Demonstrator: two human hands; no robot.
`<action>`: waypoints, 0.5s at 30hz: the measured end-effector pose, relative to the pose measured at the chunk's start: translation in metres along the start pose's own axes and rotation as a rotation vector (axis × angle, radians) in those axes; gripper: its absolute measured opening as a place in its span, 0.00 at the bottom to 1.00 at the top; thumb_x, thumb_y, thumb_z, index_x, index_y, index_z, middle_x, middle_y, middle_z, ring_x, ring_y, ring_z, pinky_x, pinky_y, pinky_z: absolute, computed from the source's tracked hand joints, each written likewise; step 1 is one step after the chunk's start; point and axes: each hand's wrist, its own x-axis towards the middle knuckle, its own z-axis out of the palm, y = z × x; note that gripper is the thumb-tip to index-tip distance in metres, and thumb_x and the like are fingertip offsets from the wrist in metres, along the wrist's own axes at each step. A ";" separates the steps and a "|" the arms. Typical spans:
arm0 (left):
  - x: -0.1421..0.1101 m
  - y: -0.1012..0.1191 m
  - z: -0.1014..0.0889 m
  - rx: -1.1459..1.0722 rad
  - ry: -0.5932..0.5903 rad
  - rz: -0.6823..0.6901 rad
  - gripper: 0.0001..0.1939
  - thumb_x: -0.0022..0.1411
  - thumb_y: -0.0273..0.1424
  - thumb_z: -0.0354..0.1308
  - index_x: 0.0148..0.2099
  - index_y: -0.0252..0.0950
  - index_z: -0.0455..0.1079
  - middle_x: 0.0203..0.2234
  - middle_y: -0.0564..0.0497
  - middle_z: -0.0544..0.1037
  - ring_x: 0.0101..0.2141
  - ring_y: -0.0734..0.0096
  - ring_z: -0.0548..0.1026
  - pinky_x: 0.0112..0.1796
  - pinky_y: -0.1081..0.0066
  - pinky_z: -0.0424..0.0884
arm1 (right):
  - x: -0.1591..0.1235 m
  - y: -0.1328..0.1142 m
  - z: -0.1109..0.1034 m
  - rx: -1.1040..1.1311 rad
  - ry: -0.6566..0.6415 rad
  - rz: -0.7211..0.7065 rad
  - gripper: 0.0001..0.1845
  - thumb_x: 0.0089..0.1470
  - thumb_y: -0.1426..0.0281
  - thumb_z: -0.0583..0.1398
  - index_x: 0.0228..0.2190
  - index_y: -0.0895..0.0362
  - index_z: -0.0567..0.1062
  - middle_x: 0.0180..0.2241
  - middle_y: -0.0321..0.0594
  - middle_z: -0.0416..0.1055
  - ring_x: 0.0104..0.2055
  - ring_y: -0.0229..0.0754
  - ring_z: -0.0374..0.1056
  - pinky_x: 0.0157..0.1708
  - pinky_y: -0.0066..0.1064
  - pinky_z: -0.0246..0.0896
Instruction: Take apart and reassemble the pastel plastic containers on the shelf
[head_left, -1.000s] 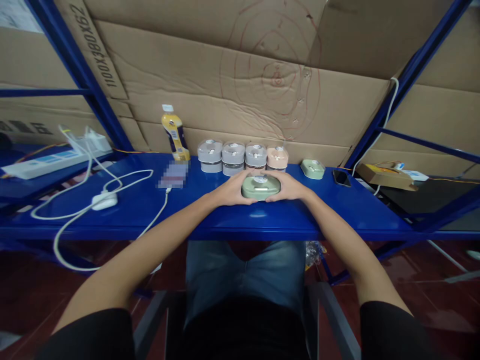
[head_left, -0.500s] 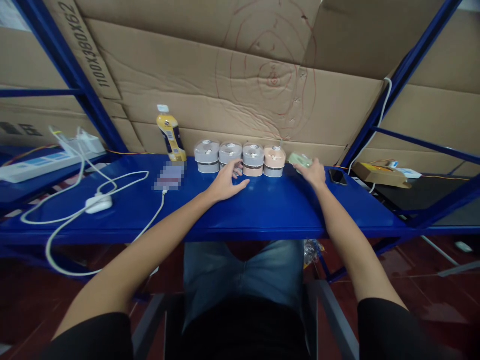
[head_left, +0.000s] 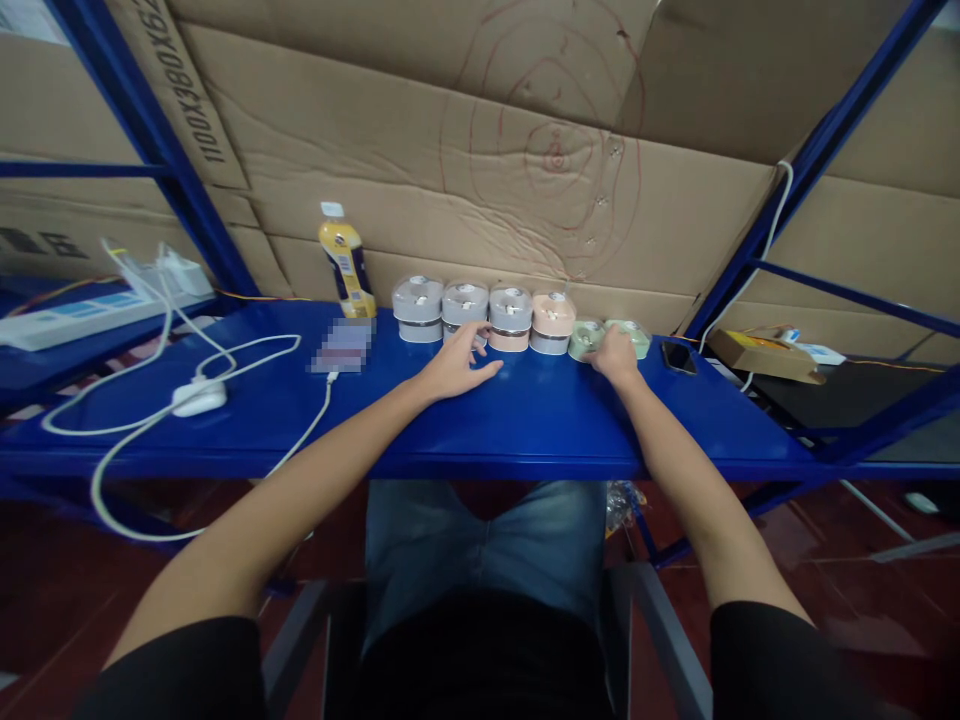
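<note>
Closed fingers of my right hand (head_left: 616, 355) are at a pale green lidded container (head_left: 585, 336), touching its front right side; the fingertips are partly hidden. A second green container (head_left: 637, 338) stands just right of that hand. Left of the green ones runs a row of stacked round containers with clear tops: a pink-over-grey stack (head_left: 553, 318), a grey-over-pink stack (head_left: 510, 316) and two grey stacks, one of them the far-left grey stack (head_left: 418, 305). My left hand (head_left: 455, 365) holds nothing, fingers apart, in front of the second grey stack and partly covering it.
A yellow drink bottle (head_left: 347, 262) and a blurred-out flat item (head_left: 343, 346) on a cable are at the left. White cables and a charger (head_left: 199, 396) lie further left. A phone (head_left: 679, 356) and an opened carton (head_left: 765, 356) are at the right. Cardboard (head_left: 375, 150) backs the blue shelf.
The green container at my right hand has come left and down, against the pink-over-grey stack. The second green container now shows beside it. My left hand has barely moved.
</note>
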 end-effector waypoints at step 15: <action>0.001 -0.003 0.002 -0.014 0.000 0.020 0.34 0.64 0.42 0.68 0.67 0.38 0.65 0.51 0.38 0.78 0.41 0.56 0.80 0.39 0.57 0.79 | -0.009 -0.034 0.017 -0.121 0.176 -0.711 0.44 0.63 0.69 0.66 0.75 0.59 0.60 0.81 0.59 0.48 0.82 0.70 0.47 0.76 0.66 0.52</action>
